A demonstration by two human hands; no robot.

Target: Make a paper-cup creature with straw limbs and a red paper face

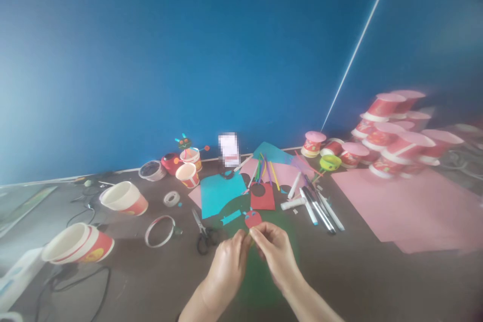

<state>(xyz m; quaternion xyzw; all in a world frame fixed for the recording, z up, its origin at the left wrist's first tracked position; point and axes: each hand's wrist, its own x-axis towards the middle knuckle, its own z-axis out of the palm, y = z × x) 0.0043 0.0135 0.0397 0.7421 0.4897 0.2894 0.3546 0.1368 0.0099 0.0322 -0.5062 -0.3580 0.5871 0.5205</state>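
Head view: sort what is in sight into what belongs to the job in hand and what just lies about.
Likely in use: red cutout, at the fingertips of left hand and right hand; holed red sheet; blue sheet; scissors; coloured sticks; markers.

Likely just lying about: black cable; white strip at the left edge.

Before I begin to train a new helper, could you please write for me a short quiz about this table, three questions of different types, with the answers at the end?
1. True or false: the scissors lie to the right of the tape roll.
2. Choose one: the hole in the red paper is a) square, b) round, c) star-shaped.
3. Which small red thing is at the fingertips of the left hand and the right hand?

Key: 1. True. 2. b. 3. A paper face.
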